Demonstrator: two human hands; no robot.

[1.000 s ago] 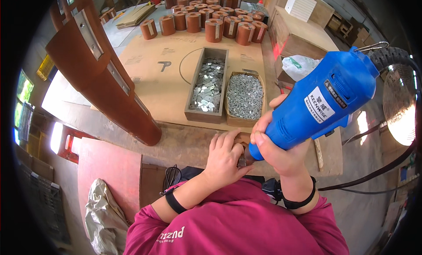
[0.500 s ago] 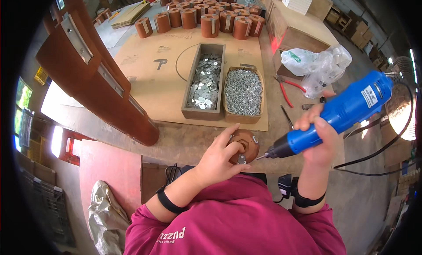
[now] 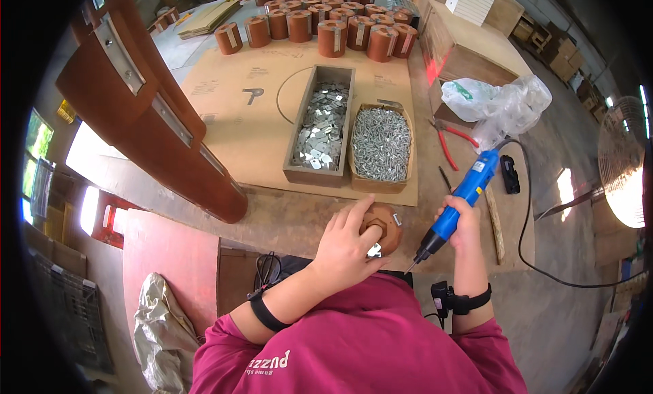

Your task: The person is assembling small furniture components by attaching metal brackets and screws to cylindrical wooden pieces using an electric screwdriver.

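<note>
At the near edge of the bench, my left hand (image 3: 345, 239) holds a reddish-brown round block (image 3: 391, 239) with a hole in its top. One finger reaches into the hole, and the thumb lies by a small shiny metal plate (image 3: 374, 250) on the near side. A second small metal piece (image 3: 398, 219) shows on the block's far right. My right hand (image 3: 465, 220) is wrapped round a blue electric screwdriver (image 3: 469, 190), tilted with its bit down and left. The bit's tip is apart from the block, to its lower right.
Beyond my hands stand a wooden box of metal plates (image 3: 289, 164) and a carton of screws (image 3: 381, 146). Red-handled pliers (image 3: 445, 149), plastic bags (image 3: 503, 98) and a wooden stick (image 3: 495, 231) lie right. Long brown curved pieces (image 3: 156, 135) rise left; several brown cylinders (image 3: 332, 39) stand behind.
The screwdriver has swung more upright and smaller in view, its bit moving down away from the metal plate. My left hand stays on the block, its fingers shifted slightly.
</note>
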